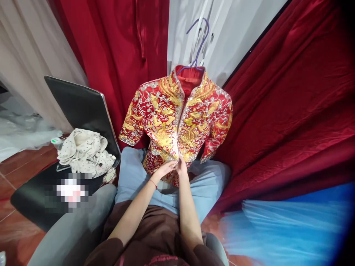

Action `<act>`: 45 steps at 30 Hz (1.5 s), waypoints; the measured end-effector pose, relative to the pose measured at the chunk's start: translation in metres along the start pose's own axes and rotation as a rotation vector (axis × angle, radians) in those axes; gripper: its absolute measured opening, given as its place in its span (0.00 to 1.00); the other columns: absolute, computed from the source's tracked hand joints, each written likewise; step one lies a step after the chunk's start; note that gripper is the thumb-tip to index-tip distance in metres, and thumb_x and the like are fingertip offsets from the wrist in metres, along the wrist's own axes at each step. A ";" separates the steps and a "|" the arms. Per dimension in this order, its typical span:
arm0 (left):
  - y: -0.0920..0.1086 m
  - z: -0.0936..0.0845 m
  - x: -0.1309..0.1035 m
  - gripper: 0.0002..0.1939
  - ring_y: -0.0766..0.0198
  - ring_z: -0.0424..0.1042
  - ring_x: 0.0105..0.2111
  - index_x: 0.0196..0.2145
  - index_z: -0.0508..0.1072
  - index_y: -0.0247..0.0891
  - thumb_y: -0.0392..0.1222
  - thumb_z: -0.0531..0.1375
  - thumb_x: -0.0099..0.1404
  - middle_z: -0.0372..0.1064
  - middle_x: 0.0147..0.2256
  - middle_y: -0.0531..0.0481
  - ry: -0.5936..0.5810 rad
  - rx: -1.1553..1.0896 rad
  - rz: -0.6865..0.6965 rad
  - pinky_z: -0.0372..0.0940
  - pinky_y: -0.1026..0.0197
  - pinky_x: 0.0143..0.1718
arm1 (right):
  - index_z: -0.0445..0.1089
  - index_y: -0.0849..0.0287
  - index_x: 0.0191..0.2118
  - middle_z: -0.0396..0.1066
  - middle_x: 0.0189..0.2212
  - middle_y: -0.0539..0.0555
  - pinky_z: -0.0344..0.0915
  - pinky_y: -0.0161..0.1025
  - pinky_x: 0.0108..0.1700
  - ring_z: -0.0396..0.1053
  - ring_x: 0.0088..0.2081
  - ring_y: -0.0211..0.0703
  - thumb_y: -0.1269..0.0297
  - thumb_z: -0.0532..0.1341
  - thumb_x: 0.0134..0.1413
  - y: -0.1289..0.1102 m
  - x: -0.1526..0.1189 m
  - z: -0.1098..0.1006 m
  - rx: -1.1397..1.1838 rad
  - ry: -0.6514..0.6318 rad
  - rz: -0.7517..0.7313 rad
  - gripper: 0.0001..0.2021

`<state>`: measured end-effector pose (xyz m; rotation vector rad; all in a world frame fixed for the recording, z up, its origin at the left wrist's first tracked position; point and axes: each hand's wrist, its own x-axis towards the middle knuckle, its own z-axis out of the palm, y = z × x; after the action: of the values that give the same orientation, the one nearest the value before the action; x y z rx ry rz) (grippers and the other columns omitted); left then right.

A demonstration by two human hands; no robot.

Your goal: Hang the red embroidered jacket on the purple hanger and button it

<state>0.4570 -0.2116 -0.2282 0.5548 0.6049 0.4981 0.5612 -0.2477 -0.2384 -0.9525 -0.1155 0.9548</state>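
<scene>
A red jacket (163, 122) with gold and silver embroidery hangs upright in front of me on a purple hanger (199, 50). Its front edges meet near the bottom, while the collar stands apart at the top. My left hand (167, 168), with a red string on the wrist, is closed on the jacket's lower front edge. Right beside it, my right hand (181, 165) pinches the same hem at the centre. The two hands nearly touch. Below them, more red embroidered fabric (152, 162) lies between my knees.
At the left, a black chair (80, 111) holds a dotted white cloth (83, 151) and a blurred-out item. Red curtains (291, 103) hang behind and to the right. Blue tulle (277, 229) spreads at the lower right, and white tulle (22, 129) lies far left.
</scene>
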 end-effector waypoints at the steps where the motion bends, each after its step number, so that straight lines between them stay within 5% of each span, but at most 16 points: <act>1: -0.005 -0.003 -0.001 0.11 0.58 0.76 0.42 0.35 0.79 0.35 0.29 0.68 0.53 0.78 0.41 0.41 0.033 0.017 0.008 0.68 0.54 0.52 | 0.70 0.56 0.32 0.74 0.25 0.47 0.68 0.34 0.31 0.71 0.27 0.38 0.61 0.67 0.45 0.000 0.000 -0.005 0.004 0.045 -0.003 0.08; 6: -0.009 -0.025 -0.008 0.11 0.61 0.76 0.38 0.35 0.79 0.36 0.31 0.70 0.51 0.79 0.36 0.45 0.146 0.036 0.062 0.67 0.56 0.52 | 0.65 0.54 0.32 0.71 0.22 0.41 0.64 0.29 0.27 0.68 0.24 0.33 0.67 0.64 0.46 0.006 -0.001 -0.016 0.025 0.192 0.031 0.07; 10: -0.005 -0.024 -0.006 0.10 0.67 0.74 0.34 0.34 0.77 0.36 0.29 0.68 0.53 0.78 0.35 0.48 0.140 -0.021 0.101 0.68 0.61 0.47 | 0.63 0.54 0.30 0.70 0.22 0.44 0.66 0.31 0.27 0.67 0.23 0.34 0.63 0.64 0.49 0.005 -0.007 -0.005 0.052 0.108 0.066 0.08; 17: 0.000 -0.023 -0.005 0.03 0.65 0.74 0.34 0.28 0.76 0.34 0.30 0.67 0.56 0.75 0.30 0.48 0.113 -0.059 0.079 0.65 0.61 0.47 | 0.62 0.55 0.25 0.54 0.13 0.40 0.59 0.30 0.21 0.53 0.16 0.30 0.60 0.67 0.52 -0.004 -0.020 0.010 0.043 -0.027 0.098 0.14; 26: 0.003 -0.022 -0.011 0.12 0.63 0.75 0.40 0.37 0.79 0.36 0.32 0.70 0.53 0.78 0.39 0.46 0.104 -0.067 0.172 0.64 0.59 0.50 | 0.73 0.58 0.28 0.75 0.24 0.50 0.70 0.30 0.28 0.71 0.25 0.35 0.69 0.74 0.39 0.005 -0.039 0.011 -0.012 -0.019 0.123 0.10; 37: 0.002 -0.014 -0.016 0.11 0.58 0.76 0.46 0.33 0.80 0.34 0.32 0.71 0.50 0.79 0.39 0.44 0.146 -0.058 0.214 0.64 0.57 0.55 | 0.75 0.59 0.29 0.77 0.26 0.48 0.67 0.30 0.29 0.72 0.27 0.34 0.70 0.72 0.37 -0.001 -0.043 0.014 -0.039 -0.023 0.077 0.08; 45: 0.005 -0.004 -0.016 0.22 0.57 0.75 0.50 0.44 0.77 0.38 0.31 0.71 0.50 0.78 0.45 0.46 0.202 -0.056 0.304 0.65 0.55 0.57 | 0.75 0.58 0.31 0.77 0.28 0.49 0.66 0.32 0.30 0.71 0.29 0.37 0.69 0.73 0.35 0.004 -0.040 0.015 -0.011 -0.056 0.073 0.12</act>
<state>0.4416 -0.2156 -0.2215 0.5492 0.7001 0.8631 0.5275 -0.2666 -0.2201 -0.9459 -0.1345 1.0492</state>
